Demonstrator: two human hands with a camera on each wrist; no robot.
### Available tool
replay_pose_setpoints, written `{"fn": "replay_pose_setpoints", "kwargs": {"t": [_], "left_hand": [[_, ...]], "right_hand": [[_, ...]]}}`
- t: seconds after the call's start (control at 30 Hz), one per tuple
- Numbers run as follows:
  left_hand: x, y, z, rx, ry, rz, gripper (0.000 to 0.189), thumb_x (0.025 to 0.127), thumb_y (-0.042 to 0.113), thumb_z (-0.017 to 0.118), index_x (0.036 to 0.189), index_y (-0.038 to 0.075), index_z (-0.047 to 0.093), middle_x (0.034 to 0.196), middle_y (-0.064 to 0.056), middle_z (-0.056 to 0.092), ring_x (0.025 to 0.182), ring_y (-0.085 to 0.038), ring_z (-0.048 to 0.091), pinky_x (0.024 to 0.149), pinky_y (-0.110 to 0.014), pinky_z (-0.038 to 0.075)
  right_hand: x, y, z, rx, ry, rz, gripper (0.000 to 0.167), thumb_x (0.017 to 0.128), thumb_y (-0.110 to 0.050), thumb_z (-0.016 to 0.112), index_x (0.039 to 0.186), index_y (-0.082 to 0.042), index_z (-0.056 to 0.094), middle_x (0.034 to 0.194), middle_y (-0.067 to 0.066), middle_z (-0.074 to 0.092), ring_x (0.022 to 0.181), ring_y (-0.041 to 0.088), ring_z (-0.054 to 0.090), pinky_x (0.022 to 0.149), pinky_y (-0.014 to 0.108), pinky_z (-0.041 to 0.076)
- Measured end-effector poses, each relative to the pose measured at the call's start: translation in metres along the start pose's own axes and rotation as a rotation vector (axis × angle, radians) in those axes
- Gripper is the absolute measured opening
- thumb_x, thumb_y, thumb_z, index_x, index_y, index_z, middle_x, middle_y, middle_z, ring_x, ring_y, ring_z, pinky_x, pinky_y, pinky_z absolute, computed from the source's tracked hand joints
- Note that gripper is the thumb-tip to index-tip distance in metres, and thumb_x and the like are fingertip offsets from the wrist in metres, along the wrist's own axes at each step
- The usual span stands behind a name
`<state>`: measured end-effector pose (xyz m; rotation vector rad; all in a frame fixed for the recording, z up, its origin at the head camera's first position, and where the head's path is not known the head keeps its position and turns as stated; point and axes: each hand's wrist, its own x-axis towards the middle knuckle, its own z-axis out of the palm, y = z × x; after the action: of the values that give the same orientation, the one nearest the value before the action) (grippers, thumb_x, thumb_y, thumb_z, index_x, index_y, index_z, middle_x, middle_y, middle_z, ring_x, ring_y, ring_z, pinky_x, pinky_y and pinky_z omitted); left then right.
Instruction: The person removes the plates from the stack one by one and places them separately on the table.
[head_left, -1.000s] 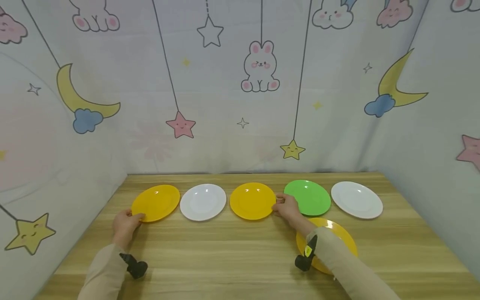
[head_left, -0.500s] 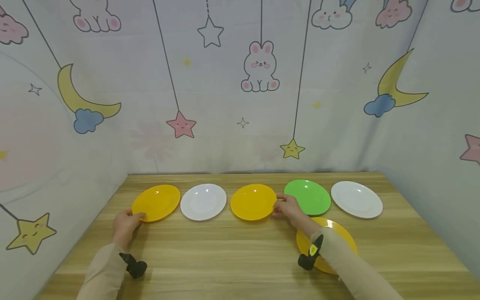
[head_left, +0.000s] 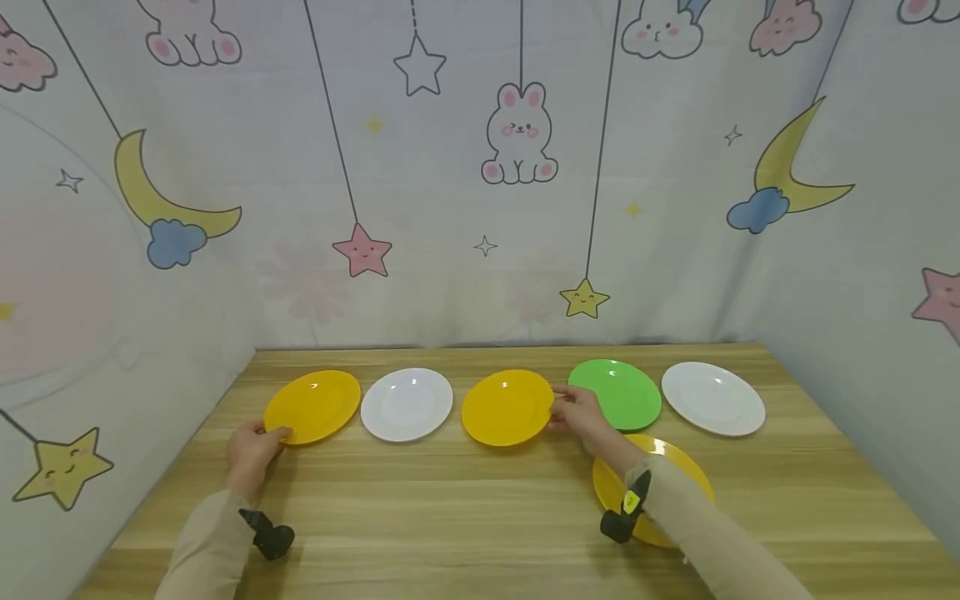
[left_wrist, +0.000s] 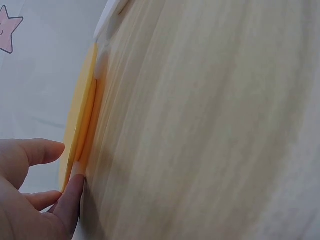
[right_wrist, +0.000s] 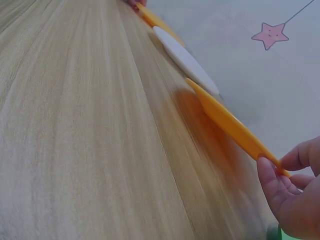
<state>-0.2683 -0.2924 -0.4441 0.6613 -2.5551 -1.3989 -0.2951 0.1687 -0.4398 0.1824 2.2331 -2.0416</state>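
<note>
At the left end of a row of plates lies a yellow plate point(head_left: 311, 404). My left hand point(head_left: 251, 450) grips its near-left rim, and in the left wrist view the thumb lies over the top with fingers at the underside. Further right, a second yellow plate point(head_left: 506, 407) is pinched at its right edge by my right hand point(head_left: 581, 417). The right wrist view shows that plate point(right_wrist: 230, 122) tilted and raised off the wood, its orange reflection below. Between these two sits a white plate point(head_left: 407, 404).
A green plate point(head_left: 618, 396) and another white plate point(head_left: 712, 398) continue the row to the right. Under my right forearm lies a third yellow plate point(head_left: 686, 475), partly hidden. A patterned curtain point(head_left: 450, 183) borders the back and sides of the wooden table point(head_left: 420, 525).
The middle yellow plate has shifted slightly toward me and right and has tipped up, held by my right hand. My left hand and its plate have hardly moved.
</note>
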Motion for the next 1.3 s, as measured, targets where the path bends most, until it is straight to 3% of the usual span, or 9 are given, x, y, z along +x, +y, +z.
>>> {"fn": "replay_pose_setpoints", "kwargs": {"t": [0.33, 0.67, 0.8, 1.03, 1.3], "left_hand": [[0.000, 0.000, 0.001, 0.003, 0.018, 0.001, 0.046, 0.081, 0.011, 0.059, 0.113, -0.019, 0.047, 0.094, -0.026, 0.055, 0.061, -0.008, 0.048, 0.050, -0.012, 0.041], [0.000, 0.000, 0.000, 0.035, 0.026, 0.007, 0.045, 0.081, 0.013, 0.060, 0.112, -0.018, 0.048, 0.092, -0.025, 0.057, 0.068, -0.017, 0.052, 0.053, -0.016, 0.041], [-0.001, 0.000, 0.000, 0.039, 0.029, 0.006, 0.045, 0.081, 0.013, 0.060, 0.112, -0.018, 0.049, 0.088, -0.023, 0.058, 0.068, -0.018, 0.051, 0.054, -0.017, 0.040], [-0.001, -0.001, 0.000, 0.010, 0.031, 0.015, 0.045, 0.080, 0.011, 0.061, 0.112, -0.018, 0.049, 0.083, -0.018, 0.058, 0.057, -0.005, 0.047, 0.051, -0.014, 0.040], [0.001, -0.004, 0.001, -0.006, 0.033, 0.013, 0.046, 0.080, 0.010, 0.062, 0.113, -0.019, 0.047, 0.091, -0.025, 0.058, 0.057, -0.003, 0.048, 0.050, -0.012, 0.041]], "right_hand": [[0.006, -0.006, 0.002, 0.037, 0.055, -0.005, 0.045, 0.083, 0.004, 0.053, 0.128, 0.007, 0.044, 0.101, 0.019, 0.055, 0.063, 0.010, 0.058, 0.069, 0.032, 0.056], [0.011, 0.002, 0.013, 0.091, 0.138, 0.035, 0.049, 0.082, 0.009, 0.047, 0.131, 0.006, 0.041, 0.100, 0.017, 0.052, 0.064, 0.010, 0.057, 0.063, 0.026, 0.056], [0.011, 0.004, 0.017, 0.053, 0.172, 0.030, 0.049, 0.084, 0.008, 0.047, 0.132, 0.007, 0.039, 0.099, 0.018, 0.050, 0.067, 0.012, 0.057, 0.064, 0.026, 0.056], [0.014, 0.009, 0.018, -0.073, 0.173, -0.004, 0.047, 0.085, 0.009, 0.049, 0.131, 0.009, 0.041, 0.094, 0.015, 0.050, 0.063, 0.012, 0.058, 0.057, 0.024, 0.055], [0.016, 0.014, 0.016, -0.202, 0.139, -0.038, 0.044, 0.085, 0.007, 0.052, 0.128, 0.011, 0.043, 0.097, 0.019, 0.052, 0.063, 0.014, 0.061, 0.058, 0.026, 0.056]]}}
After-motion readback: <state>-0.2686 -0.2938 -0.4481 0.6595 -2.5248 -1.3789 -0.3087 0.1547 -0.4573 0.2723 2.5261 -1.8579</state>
